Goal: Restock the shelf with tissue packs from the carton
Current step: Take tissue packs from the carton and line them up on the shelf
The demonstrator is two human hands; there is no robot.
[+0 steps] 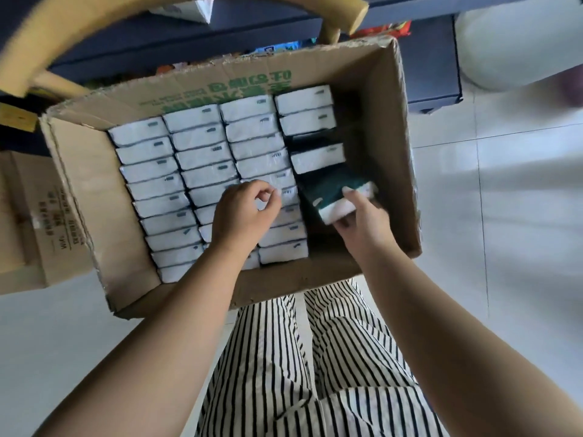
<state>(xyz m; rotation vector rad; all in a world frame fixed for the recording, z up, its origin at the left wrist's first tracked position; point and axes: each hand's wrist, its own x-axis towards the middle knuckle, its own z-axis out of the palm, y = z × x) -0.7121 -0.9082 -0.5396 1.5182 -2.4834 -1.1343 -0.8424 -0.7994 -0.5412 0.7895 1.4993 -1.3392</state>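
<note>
An open brown carton [94, 190] sits in front of me, filled with rows of white tissue packs [176, 159] standing on edge. In the carton's right column my right hand [362, 225] grips a tilted dark green and white tissue pack [334, 190], thumb on top and fingers underneath. My left hand [243, 212] hovers over the middle rows with its fingers loosely curled, holding nothing. The right column has gaps between its packs. The dark blue shelf [432, 58] stands behind the carton.
A wooden chair back [94, 23] curves across the top left. A second closed carton [38, 222] stands at the left. Colourful goods [381, 28] lie on the shelf behind. White tiled floor [520, 216] spreads to the right. My striped trousers [315, 357] fill the bottom.
</note>
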